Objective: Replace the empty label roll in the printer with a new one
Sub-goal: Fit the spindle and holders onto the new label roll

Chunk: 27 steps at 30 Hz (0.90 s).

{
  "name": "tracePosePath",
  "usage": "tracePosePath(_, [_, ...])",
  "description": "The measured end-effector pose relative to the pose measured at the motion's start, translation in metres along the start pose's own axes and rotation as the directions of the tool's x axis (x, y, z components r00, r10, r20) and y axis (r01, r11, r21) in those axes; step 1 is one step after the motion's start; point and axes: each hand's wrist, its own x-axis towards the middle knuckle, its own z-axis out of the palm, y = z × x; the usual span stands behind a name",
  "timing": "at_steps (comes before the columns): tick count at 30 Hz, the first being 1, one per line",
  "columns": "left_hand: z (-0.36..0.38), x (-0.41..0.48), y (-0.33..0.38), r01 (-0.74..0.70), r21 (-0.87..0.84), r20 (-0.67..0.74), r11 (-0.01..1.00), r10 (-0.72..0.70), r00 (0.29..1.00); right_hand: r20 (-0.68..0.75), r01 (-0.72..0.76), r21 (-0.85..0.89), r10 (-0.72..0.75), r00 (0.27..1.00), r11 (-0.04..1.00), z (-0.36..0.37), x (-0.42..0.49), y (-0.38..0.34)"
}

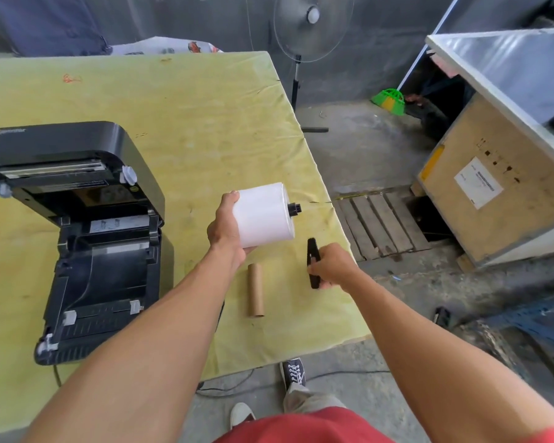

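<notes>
My left hand [226, 230] holds a full white label roll [264, 215] above the table, with a black spindle end [294, 208] sticking out of its right side. My right hand [331, 266] grips a flat black plastic guide piece [312, 260] just right of the roll. An empty brown cardboard core [256, 289] lies on the yellow table [189, 116] between my hands. The black label printer [77, 235] sits at the left with its lid raised and its roll bay bare.
The table's right edge runs diagonally close to my right hand. Beyond it are a concrete floor, a wooden pallet [381, 225], a large crate [499, 187], a standing fan [311, 30] and a green brush [389, 100]. A cable trails from the printer's front.
</notes>
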Motion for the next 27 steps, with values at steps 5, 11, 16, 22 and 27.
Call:
tracePosePath(5, [0.004,0.008,0.004,-0.003,-0.006,-0.015,1.000,0.003,1.000,-0.230,0.242,0.122,-0.209,0.950,0.963,-0.020,0.007,-0.045])
tracePosePath(11, [0.010,0.015,0.017,-0.028,-0.006,-0.039,1.000,0.027,0.999,-0.277,0.376,0.022,-0.355,0.893,0.927,-0.032,0.003,-0.086])
tracePosePath(16, [0.010,0.019,0.029,-0.041,0.008,-0.056,0.999,0.042,0.998,-0.276,0.433,-0.051,-0.430,0.860,0.900,-0.030,-0.002,-0.103])
tracePosePath(22, [0.003,0.019,0.039,-0.056,-0.004,-0.068,0.998,0.056,0.996,-0.222,0.503,-0.139,-0.522,0.823,0.853,-0.022,-0.011,-0.119])
tracePosePath(27, [-0.009,0.017,0.046,-0.086,0.039,-0.033,0.996,0.088,0.996,-0.332,0.503,0.061,-0.457,0.825,0.862,-0.012,-0.016,-0.115])
